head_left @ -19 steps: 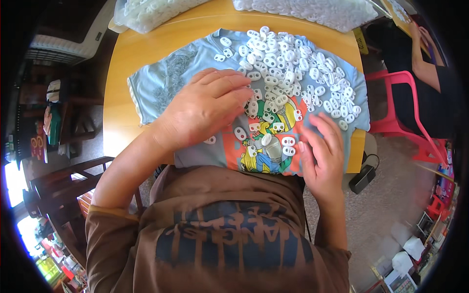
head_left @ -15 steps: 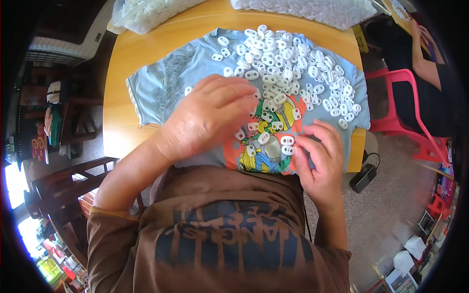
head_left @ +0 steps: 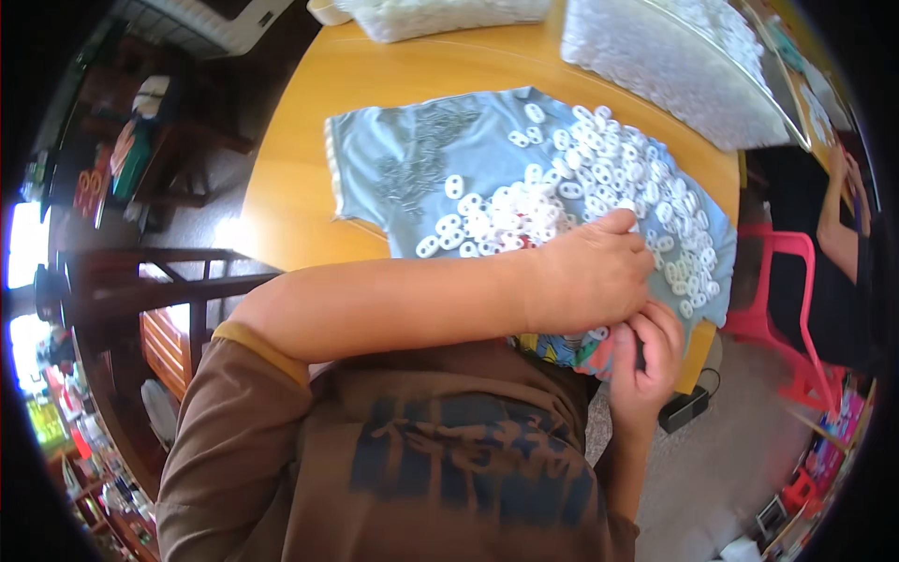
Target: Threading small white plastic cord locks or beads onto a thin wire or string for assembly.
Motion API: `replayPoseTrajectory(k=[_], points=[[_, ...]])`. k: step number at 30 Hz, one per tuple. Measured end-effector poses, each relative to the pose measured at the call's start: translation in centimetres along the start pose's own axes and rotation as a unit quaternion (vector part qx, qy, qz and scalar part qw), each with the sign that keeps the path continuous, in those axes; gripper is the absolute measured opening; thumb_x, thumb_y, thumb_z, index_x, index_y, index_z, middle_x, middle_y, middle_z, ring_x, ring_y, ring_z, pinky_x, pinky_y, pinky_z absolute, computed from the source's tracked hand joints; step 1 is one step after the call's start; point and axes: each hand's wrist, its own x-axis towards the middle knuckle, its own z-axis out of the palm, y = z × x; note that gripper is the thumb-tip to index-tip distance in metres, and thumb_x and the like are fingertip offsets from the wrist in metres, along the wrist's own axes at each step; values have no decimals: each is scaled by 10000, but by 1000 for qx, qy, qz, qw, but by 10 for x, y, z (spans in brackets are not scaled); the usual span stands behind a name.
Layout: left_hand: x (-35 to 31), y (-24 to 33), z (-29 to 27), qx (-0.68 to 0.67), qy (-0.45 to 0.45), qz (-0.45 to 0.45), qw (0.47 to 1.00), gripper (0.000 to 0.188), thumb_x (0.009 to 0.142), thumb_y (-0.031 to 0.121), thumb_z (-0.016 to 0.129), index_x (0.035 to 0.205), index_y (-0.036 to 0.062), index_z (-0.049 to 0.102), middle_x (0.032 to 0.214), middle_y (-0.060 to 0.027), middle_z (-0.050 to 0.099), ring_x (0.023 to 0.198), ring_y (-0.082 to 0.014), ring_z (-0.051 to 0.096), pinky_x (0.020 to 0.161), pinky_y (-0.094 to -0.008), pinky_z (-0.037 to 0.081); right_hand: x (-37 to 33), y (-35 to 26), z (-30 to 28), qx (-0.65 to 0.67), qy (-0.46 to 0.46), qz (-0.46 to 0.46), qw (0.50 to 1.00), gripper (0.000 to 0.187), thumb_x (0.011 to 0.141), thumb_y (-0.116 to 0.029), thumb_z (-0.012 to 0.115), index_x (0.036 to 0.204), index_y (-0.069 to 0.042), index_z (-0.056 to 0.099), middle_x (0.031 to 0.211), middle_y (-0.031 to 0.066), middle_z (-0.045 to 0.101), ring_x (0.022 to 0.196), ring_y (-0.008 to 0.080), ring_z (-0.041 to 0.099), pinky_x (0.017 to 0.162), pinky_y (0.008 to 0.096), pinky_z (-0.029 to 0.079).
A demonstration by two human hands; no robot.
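Observation:
My left arm reaches across the shirt. My left hand is over the right part of the pile, back up, fingers bent together and their tips hidden. Just below it, almost touching, my right hand has thumb and fingers drawn into a pinch; what lies between them is hidden. By the right thumb a small white two-holed plastic piece shows. Many more white two-holed pieces are heaped on a light blue T-shirt with a colourful print. Thin grey pieces, perhaps springs, lie in a patch on its left.
The shirt is spread on a yellow wooden table. Clear bins of white pieces stand along the far edge. At right are a pink plastic chair, another person's arm and a black box on the floor.
My left hand has swung right, from above the print to beside my right hand. A dense heap of white pieces now covers the middle of the shirt. The whole view has shifted.

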Motion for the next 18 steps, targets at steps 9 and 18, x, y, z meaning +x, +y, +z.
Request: replayPoseTrajectory(k=[9,18], points=[[-5,-13,-1,-28,33,24,999,99,696,174,545,735,88,573,736,-22,523,771,-171,515,753,-298,352,25,-14,-7,46,-5,43,998,138,827,-35,527,930,47,568,988,128,563,924,210,531,842,305,393],[-20,-11,-12,-192,123,-43,973,84,713,143,552,746,65,552,734,-55,541,774,-200,543,703,-323,381,27,-22,2,95,42,120,987,179,872,-80,494,979,50,552,993,89,563,922,137,517,832,269,399]])
